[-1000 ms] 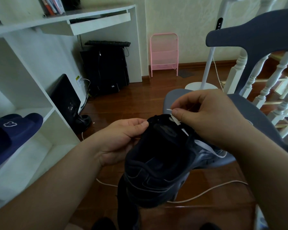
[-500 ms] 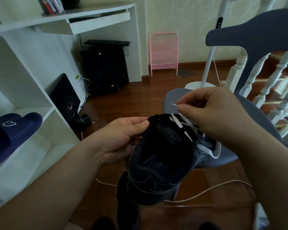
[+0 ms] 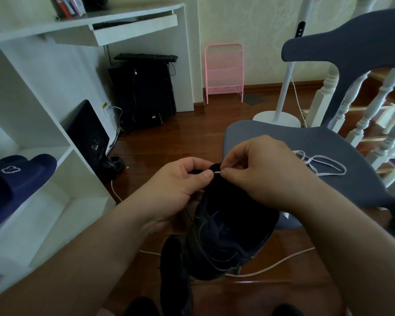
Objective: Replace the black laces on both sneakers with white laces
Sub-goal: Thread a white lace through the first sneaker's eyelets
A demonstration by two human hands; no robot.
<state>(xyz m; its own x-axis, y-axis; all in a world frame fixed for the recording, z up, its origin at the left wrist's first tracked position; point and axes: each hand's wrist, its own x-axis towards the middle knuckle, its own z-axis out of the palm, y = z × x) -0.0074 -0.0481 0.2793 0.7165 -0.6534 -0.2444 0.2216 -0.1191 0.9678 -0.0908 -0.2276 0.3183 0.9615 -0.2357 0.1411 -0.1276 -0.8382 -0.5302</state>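
A dark sneaker (image 3: pixel 228 231) hangs in the air in front of me, heel toward me. My left hand (image 3: pixel 176 190) grips its top left edge near the tongue. The fingers of my right hand (image 3: pixel 258 169) pinch the tip of a white lace (image 3: pixel 216 172) right at the thumb of my left hand. The rest of that lace is hidden under my right hand. A second white lace (image 3: pixel 319 164) lies loose on the grey chair seat (image 3: pixel 356 179). Another dark shoe (image 3: pixel 176 270) stands on the floor under the held one.
A white shelf unit (image 3: pixel 43 142) with a navy slipper (image 3: pixel 16 179) stands at the left. A white cable (image 3: pixel 271 267) runs across the wooden floor. A fan stand (image 3: pixel 281 115), a pink rack (image 3: pixel 224 71) and white stair balusters (image 3: pixel 372 115) lie beyond.
My right hand has come down and to the left with the lace tip, meeting my left thumb at the shoe's top. The shoe sits lower, and the loose lace on the chair now shows.
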